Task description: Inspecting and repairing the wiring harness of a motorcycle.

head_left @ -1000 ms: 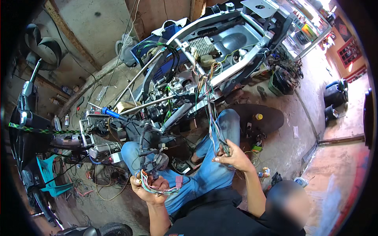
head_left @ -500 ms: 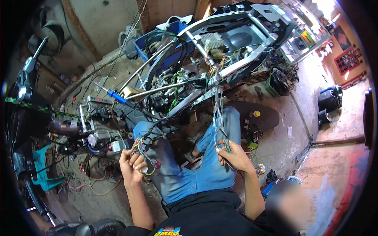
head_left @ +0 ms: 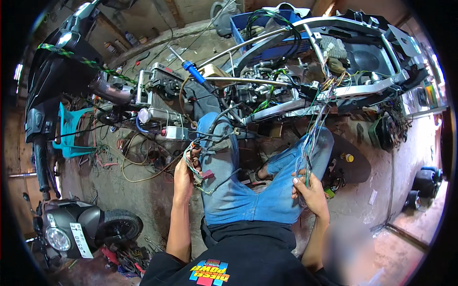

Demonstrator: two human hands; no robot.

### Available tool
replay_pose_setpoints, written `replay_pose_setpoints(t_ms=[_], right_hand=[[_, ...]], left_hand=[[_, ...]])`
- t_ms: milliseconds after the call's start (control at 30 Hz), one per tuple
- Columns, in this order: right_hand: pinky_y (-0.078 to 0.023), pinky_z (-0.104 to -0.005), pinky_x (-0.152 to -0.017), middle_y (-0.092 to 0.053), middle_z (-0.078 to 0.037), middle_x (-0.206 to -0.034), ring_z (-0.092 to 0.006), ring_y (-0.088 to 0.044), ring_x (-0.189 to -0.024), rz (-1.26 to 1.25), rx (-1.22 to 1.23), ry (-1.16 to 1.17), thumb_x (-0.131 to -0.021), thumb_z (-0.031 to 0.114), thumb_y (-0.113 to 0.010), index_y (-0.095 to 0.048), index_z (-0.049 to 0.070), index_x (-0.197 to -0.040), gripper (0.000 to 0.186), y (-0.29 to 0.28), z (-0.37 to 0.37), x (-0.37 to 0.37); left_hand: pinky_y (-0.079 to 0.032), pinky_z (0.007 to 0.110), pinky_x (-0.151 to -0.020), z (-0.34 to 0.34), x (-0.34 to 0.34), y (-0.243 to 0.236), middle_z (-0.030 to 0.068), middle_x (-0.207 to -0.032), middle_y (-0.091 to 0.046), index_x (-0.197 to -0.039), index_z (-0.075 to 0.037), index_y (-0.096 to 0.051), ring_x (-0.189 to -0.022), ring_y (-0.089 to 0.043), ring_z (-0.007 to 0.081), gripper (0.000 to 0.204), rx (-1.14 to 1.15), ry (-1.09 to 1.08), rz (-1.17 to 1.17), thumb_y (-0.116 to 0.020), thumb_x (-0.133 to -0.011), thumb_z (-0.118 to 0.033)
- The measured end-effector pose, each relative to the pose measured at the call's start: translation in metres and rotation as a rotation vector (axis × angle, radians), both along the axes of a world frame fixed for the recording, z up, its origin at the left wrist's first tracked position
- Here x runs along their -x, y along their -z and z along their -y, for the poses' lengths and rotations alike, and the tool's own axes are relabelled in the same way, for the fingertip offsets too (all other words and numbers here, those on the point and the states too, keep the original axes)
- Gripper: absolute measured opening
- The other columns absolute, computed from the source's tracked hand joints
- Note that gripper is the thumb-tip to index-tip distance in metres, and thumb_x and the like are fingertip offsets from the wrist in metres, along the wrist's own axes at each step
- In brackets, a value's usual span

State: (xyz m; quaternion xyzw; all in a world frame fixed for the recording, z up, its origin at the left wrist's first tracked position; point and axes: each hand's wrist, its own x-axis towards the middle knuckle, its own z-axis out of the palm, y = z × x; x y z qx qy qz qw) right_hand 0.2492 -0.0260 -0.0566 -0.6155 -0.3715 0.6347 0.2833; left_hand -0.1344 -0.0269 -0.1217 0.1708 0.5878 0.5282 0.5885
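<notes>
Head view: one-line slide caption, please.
Left hand holds coloured wires with a pink connector, right hand a wire bundle, beside an exposed motorcycle frame.

My left grip (head_left: 184, 176) covers part of the coloured wires (head_left: 189, 157), and my right grip (head_left: 312, 193) hides a stretch of the wire bundle (head_left: 312, 138). My right leg (head_left: 325, 142) hides part of a dark pad (head_left: 358, 169) on the floor (head_left: 148, 202). Bottles (head_left: 110, 46) near the floor's wall-side edge are too small to tell. A shape (head_left: 350, 250) beside my right forearm (head_left: 318, 233) is blurred; my shirt (head_left: 248, 250) runs off below.
</notes>
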Motion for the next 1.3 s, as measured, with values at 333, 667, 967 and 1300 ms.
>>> replay_pose_setpoints(t_ms=[333, 667, 967, 1300], right_hand=[[-0.052, -0.0302, -0.075, -0.077, -0.006, -0.081, -0.0108, -0.065, -0.073, 0.303, -0.118, -0.384, -0.100, 0.026, -0.065, -0.069, 0.000, -0.114, 0.030, -0.015, -0.009, -0.008], [-0.052, -0.0255, -0.060, -0.068, -0.005, -0.071, -0.0091, -0.064, -0.063, 0.119, 0.018, -0.207, -0.104, 0.025, -0.062, -0.066, -0.001, -0.113, 0.028, -0.007, 0.001, -0.005], [-0.054, -0.0268, -0.060, -0.062, -0.006, -0.075, -0.0135, -0.064, -0.063, -0.042, 0.124, -0.149, -0.106, 0.018, -0.058, -0.054, -0.002, -0.119, 0.025, -0.019, 0.010, 0.004], [-0.057, -0.0349, -0.077, -0.064, -0.011, -0.084, -0.0203, -0.068, -0.077, -0.319, 0.231, -0.084, -0.107, 0.018, -0.054, -0.048, -0.002, -0.126, 0.029, -0.032, -0.003, 0.045]], left_hand=[[-0.058, 0.031, -0.078, 0.001, 0.019, -0.003, 0.0077, -0.112, -0.069, -0.136, 0.001, -0.057, -0.089, -0.067, 0.0143, 0.049, -0.085, -0.002, -0.136, -0.041, -0.111, -0.038], [-0.044, 0.036, -0.108, -0.021, 0.007, -0.058, 0.0142, -0.132, -0.062, -0.141, -0.001, -0.056, -0.126, -0.057, 0.0210, 0.044, -0.214, 0.122, -0.672, -0.058, -0.106, -0.026], [-0.050, 0.031, -0.098, -0.019, 0.005, -0.055, 0.0106, -0.128, -0.064, -0.145, -0.001, -0.052, -0.114, -0.061, 0.0157, 0.050, -0.191, 0.174, -0.485, -0.066, -0.101, -0.018], [-0.047, 0.031, -0.103, -0.021, 0.005, -0.059, 0.0098, -0.134, -0.061, -0.146, 0.002, -0.050, -0.114, -0.062, 0.0155, 0.048, -0.169, 0.200, -0.352, -0.062, -0.102, -0.013]])
